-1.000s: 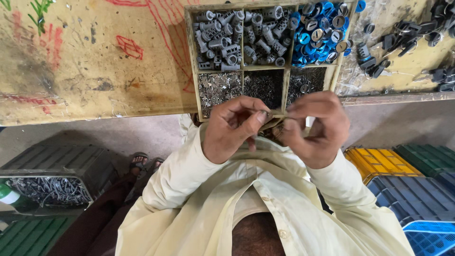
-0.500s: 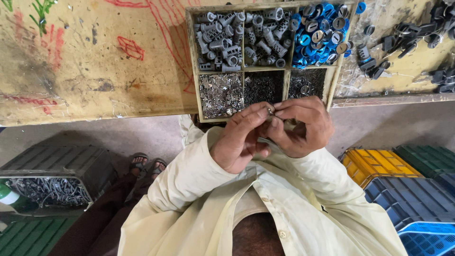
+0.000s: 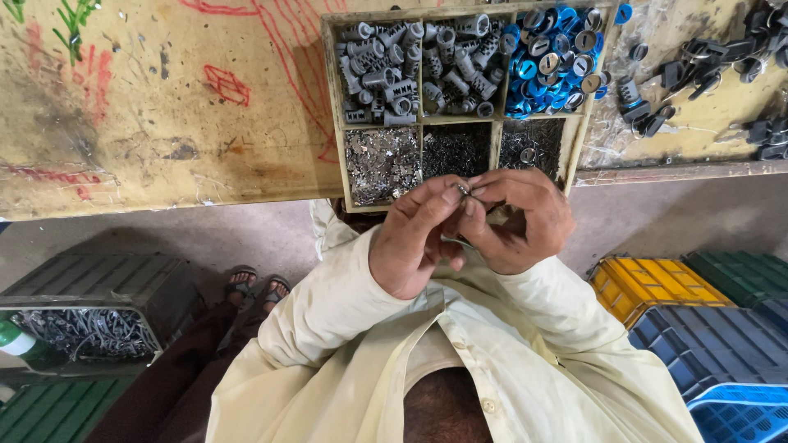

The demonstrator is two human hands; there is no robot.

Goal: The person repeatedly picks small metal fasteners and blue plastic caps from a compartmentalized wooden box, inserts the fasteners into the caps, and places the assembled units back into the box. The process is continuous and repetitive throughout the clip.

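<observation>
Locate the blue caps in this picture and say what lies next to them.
In the head view the blue caps fill the top right compartment of the wooden tray, right of the grey metal cylinders and above the person's hands.

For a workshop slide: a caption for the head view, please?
Both hands, left hand and right hand, pinch a small metal part above a divided tray of parts.
</observation>
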